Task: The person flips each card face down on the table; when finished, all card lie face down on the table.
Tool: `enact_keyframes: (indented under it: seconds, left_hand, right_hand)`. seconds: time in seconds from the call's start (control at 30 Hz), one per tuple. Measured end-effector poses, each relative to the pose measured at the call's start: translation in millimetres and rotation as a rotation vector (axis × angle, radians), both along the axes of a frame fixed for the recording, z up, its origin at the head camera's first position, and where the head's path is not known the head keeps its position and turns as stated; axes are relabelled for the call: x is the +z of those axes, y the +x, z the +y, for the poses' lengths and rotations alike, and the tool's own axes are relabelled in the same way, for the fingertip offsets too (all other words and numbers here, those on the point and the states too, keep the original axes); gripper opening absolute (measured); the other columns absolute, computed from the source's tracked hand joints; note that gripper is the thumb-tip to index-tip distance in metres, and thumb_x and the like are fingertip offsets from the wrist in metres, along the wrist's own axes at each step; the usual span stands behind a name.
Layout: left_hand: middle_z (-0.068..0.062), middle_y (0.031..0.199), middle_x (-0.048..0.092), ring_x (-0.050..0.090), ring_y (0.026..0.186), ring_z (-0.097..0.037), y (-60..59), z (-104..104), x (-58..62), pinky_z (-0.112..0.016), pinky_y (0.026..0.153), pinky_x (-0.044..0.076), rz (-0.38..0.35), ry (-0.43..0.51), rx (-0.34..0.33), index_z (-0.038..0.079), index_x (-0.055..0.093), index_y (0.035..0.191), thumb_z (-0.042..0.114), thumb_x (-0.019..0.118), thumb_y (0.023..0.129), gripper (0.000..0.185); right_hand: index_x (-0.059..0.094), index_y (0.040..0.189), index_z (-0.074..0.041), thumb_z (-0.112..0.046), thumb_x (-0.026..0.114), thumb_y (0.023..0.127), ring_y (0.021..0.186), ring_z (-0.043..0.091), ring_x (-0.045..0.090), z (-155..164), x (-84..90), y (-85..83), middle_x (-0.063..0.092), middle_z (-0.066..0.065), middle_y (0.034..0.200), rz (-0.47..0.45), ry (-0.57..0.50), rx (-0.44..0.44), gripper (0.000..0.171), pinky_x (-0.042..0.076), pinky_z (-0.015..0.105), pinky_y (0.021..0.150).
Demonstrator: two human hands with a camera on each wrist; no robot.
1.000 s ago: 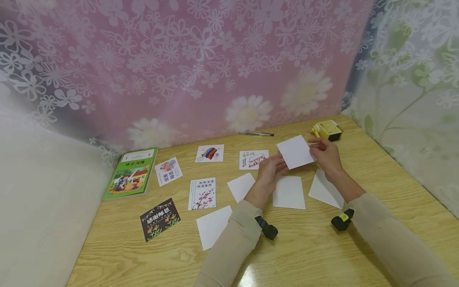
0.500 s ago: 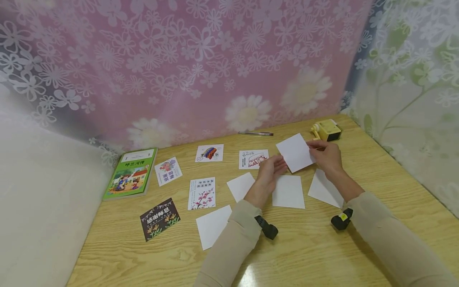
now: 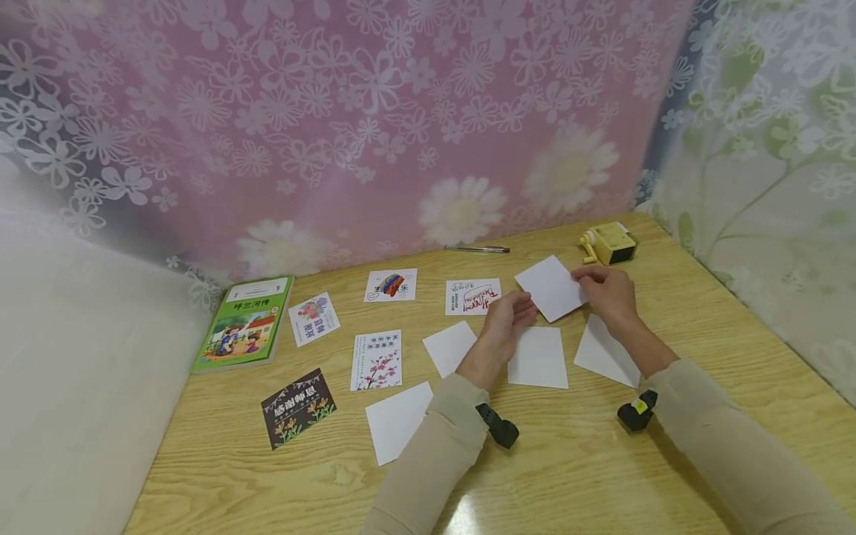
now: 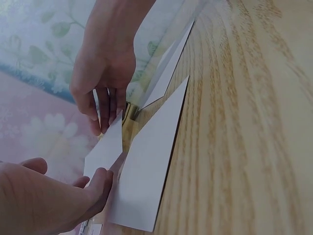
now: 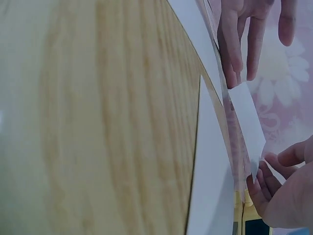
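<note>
A blank white card (image 3: 551, 289) is tilted between the two hands toward the back right of the table. The right hand (image 3: 608, 296) pinches its right corner between thumb and fingers. At the left corner, the left hand (image 3: 503, 327) touches the card with nearly straight fingers, its thumb standing apart in the right wrist view. Below the held card lies another blank white card (image 3: 538, 358). One more white card (image 3: 607, 352) is under the right wrist, and a smaller white card (image 3: 449, 348) lies beside the left hand. The held card (image 4: 105, 150) appears nearly edge-on in the left wrist view.
Several printed cards lie to the left, among them a dark card (image 3: 299, 409) and a blossom card (image 3: 377, 361). A green book (image 3: 244, 325) sits at the far left. Behind are a pen (image 3: 478, 250) and a yellow box-shaped object (image 3: 608, 243). Patterned curtains border the table.
The held card has tipped flatter, its upper edge coming down a little. The left hand stays almost in place, and the right hand shifts only slightly.
</note>
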State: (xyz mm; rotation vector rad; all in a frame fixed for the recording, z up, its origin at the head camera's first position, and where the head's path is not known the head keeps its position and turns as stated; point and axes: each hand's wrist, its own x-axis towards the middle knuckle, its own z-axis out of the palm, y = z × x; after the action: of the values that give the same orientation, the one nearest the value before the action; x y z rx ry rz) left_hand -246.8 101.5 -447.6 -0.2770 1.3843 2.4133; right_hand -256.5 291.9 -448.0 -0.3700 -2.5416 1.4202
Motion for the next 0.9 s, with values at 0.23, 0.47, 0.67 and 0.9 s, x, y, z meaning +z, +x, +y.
enact_keyframes:
  seconds: [0.23, 0.47, 0.67, 0.9]
  left_hand:
    - [-0.030, 0.126, 0.059, 0.061, 0.116, -0.035, 1.6, -0.3, 3.7, -0.044, 0.115, 0.047, -0.013, -0.003, -0.020, -0.018, 0.058, 0.131, 0.007, 0.054, 0.101, 0.039]
    - [-0.034, 0.136, 0.053, 0.060, 0.117, -0.034, 2.4, 1.2, 5.2, -0.044, 0.116, 0.046, -0.002, -0.012, -0.043, -0.018, 0.058, 0.132, 0.010, 0.055, 0.100, 0.043]
    - [-0.032, 0.137, 0.053, 0.060, 0.113, -0.030, 2.5, -1.2, 6.5, -0.044, 0.116, 0.045, -0.005, -0.011, -0.062, -0.017, 0.059, 0.132, 0.012, 0.054, 0.101, 0.043]
    - [-0.031, 0.135, 0.054, 0.060, 0.108, -0.028, 2.5, -1.6, 6.6, -0.043, 0.115, 0.047, -0.023, -0.007, -0.045, -0.019, 0.059, 0.130, 0.010, 0.055, 0.100, 0.041]
  right_hand:
    - [0.072, 0.124, 0.001, -0.015, 0.051, 0.105, 0.111, 0.023, 0.054, -0.8, -0.4, 1.9, 0.066, 0.022, 0.131, -0.025, 0.019, 0.040, 0.033, 0.041, 0.015, 0.067]
    - [0.070, 0.126, 0.003, -0.020, 0.047, 0.107, 0.126, 0.034, 0.053, -3.5, 0.8, 2.1, 0.060, 0.026, 0.142, -0.072, 0.031, 0.081, 0.038, 0.042, 0.026, 0.080]
    - [0.069, 0.127, 0.004, -0.020, 0.045, 0.108, 0.131, 0.037, 0.051, -5.4, 2.7, 1.8, 0.059, 0.027, 0.143, -0.089, 0.026, 0.099, 0.039, 0.042, 0.030, 0.086]
    - [0.068, 0.129, 0.004, -0.025, 0.042, 0.109, 0.118, 0.032, 0.047, -4.2, 3.5, 2.9, 0.057, 0.026, 0.144, -0.110, 0.024, 0.132, 0.044, 0.038, 0.031, 0.076]
